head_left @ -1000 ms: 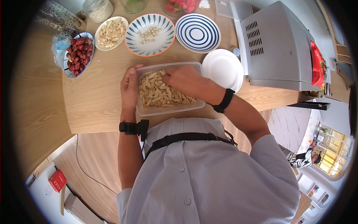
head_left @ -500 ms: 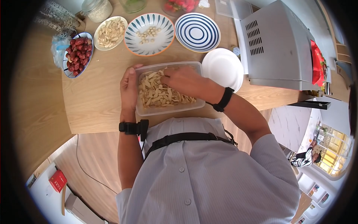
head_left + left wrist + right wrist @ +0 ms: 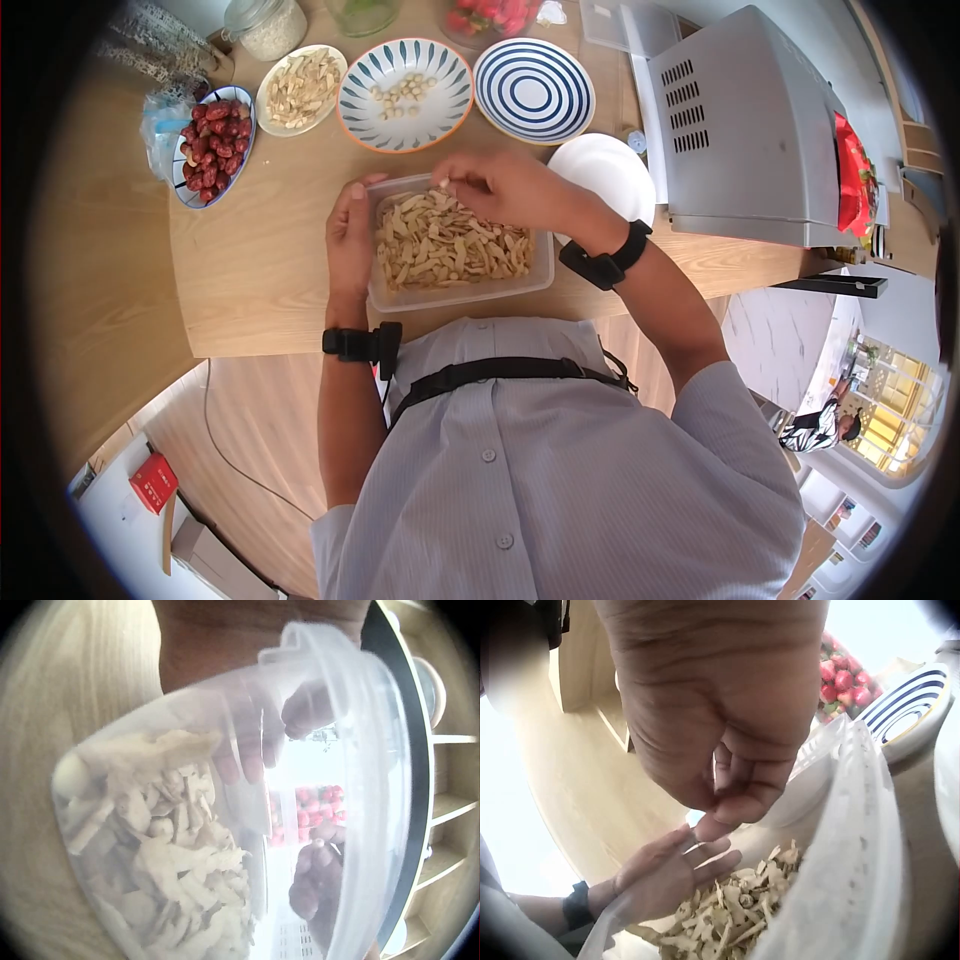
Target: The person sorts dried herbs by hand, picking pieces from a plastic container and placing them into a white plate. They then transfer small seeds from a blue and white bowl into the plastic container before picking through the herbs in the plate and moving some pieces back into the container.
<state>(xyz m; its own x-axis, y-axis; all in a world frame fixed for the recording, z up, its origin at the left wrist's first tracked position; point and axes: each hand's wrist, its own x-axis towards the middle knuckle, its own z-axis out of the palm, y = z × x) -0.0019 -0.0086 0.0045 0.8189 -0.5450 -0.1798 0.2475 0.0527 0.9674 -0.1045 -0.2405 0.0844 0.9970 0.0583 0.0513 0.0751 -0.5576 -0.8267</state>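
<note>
A clear plastic container filled with pale dried root slices stands on the wooden table before the person. The left hand rests against its left side, fingers extended along the outside near the far corner. Over the far rim, the right hand pinches a small round pale seed between thumb and fingertips; the seed also shows at the fingertips in the left wrist view. Beyond the container, similar round seeds lie on a plate with blue-green leaf marks.
A small plate of pale slices, a dish of red dates, a blue-ringed plate and white plates surround the container. Glass jars stand at the back. A grey appliance is on the right.
The right hand has risen out of the slices toward the container's far rim, with a small pale seed now showing at its fingertips. The left hand stays at the container's side.
</note>
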